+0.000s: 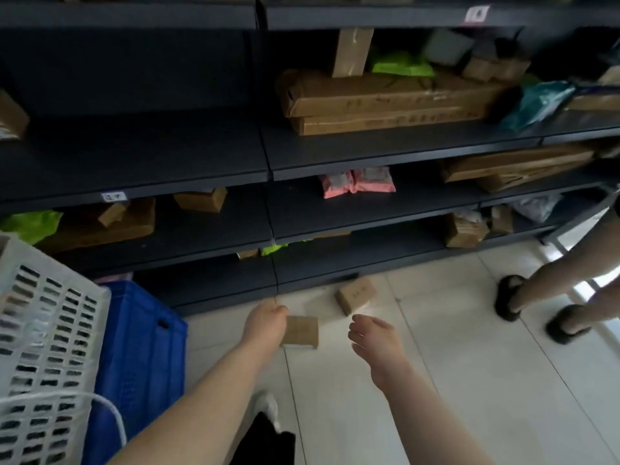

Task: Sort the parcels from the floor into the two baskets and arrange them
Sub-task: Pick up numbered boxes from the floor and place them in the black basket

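Left hand (265, 325): fingers curled on left edge of small brown parcel (302, 332), gripping it, parcel jutting right of fingers above floor (436, 364). Right hand (375, 340): fingers (365, 320) loose, spread, holding nothing, just right of that parcel, apart from it. Second parcel (355, 294) on floor beyond both hands, by foot of dark shelf unit (201, 156). Blue basket (144, 357) left of left hand, white basket (50, 313) further left, against it. Another person's sandalled feet (510, 297) far right.

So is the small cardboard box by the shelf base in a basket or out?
Out: the small cardboard box lies on the floor tiles in front of the bottom shelf.
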{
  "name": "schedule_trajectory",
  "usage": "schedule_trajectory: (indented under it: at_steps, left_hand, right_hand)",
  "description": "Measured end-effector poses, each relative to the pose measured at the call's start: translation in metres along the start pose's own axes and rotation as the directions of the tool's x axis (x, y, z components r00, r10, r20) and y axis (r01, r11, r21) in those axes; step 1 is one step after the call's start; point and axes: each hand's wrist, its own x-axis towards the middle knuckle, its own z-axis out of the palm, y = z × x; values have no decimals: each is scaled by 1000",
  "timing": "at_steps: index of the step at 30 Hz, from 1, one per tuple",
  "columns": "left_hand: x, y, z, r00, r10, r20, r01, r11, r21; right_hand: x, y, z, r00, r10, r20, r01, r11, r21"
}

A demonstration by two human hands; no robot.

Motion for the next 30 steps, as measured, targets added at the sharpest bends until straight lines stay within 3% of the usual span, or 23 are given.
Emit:
schedule_trajectory:
  at_steps: [11,18,23,30]
  left_hand:
    - [192,-53,56,959,-282,24,283,956,-83]
    - [306,-134,109,907,-416,69,418,909,-15]
    - [380,-204,154,850,-525,46,524,851,32]
    - [471,-293,230,888,-457,-43,451,853,261]
  right_hand:
    - [177,27,35,988,149,-47,-149,989,19]
    - [302,102,53,962,233,-143,-244,968,-63]
    - [397,165,72,954,277,-115,-290,950,-118]
    - [518,248,87,956,287,-63,-290,881,-374]
